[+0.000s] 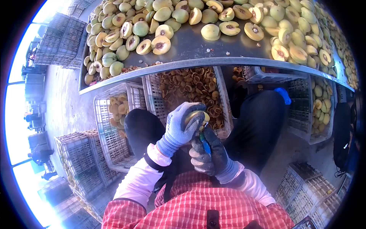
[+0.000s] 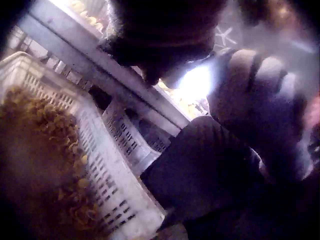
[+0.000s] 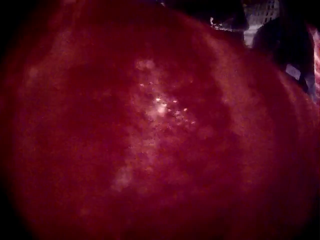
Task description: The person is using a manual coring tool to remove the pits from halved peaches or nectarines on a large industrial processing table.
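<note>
At twelve o'clock from the right hand (image 1: 212, 153), which clasps a blue tool (image 1: 206, 144), the left hand (image 1: 182, 124) grips the fruit (image 1: 206, 117), probably light, firm yet slippery, best cupped round its sides.

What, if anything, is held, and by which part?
Left hand: a yellow fruit, held around its sides; right hand: a tool, held by its blue handle.

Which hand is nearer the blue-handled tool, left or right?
Right. The right hand grips the blue-handled tool; the left hand is farther forward, beyond the handle, its fingers curled round a fruit.
</note>
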Motion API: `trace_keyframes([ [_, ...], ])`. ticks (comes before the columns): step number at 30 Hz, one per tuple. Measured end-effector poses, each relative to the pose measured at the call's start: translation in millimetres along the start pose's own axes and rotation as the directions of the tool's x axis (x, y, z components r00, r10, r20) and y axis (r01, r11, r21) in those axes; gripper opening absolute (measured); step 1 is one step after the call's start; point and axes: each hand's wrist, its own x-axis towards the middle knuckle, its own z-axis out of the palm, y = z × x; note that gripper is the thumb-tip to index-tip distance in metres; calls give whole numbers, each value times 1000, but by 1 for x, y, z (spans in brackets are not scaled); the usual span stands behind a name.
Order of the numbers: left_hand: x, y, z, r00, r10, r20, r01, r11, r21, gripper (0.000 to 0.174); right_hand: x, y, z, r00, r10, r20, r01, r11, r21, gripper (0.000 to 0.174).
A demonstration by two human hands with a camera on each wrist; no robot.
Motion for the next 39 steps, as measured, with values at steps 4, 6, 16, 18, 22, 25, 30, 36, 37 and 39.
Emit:
trace_keyframes([
  [4, -9, -9, 8, 1000, 20, -17, -19, 995, 99, 23, -2, -1, -4, 997, 42, -71, -39, 998, 48, 56],
  [6, -15, -13, 1, 1000, 14, -21, -12, 994, 108, 23, 3, 3, -11, 995, 100, 24, -102, 985, 138, 55],
  [16, -16, -21, -4, 998, 54, 28, -57, 989, 140, 27, 9, 5, -20, 967, 119, 223, -182, 941, 286, 52],
  [18, -23, -33, 8, 998, -44, -37, 43, 999, -25, 25, 10, 5, -18, 962, 129, 242, -201, 932, 301, 51],
  [22, -33, -43, 24, 925, -381, -1, 355, 862, -362, 23, 3, 3, -24, 992, 119, 51, -126, 975, 185, 50],
  [25, -35, -40, 26, 903, -429, -36, 384, 841, -381, 24, 2, 5, -24, 991, 41, -124, -43, 999, -14, 49],
  [30, -16, -28, 2, 994, 103, 36, -105, 993, 52, 21, 4, 8, -9, 988, 155, 3, -153, 966, 210, 53],
  [36, -20, -8, 10, 943, -332, -8, 278, 802, -529, 25, 14, 5, -2, 974, 119, 195, -149, 978, 146, 52],
  [37, -21, -3, 10, 954, -292, -60, 210, 801, -560, 27, 15, 5, -3, 974, 132, 186, -158, 979, 132, 53],
  [39, -29, -3, 11, 920, -387, -63, 275, 751, -600, 28, 15, 5, -6, 974, 158, 166, -177, 978, 108, 54],
])
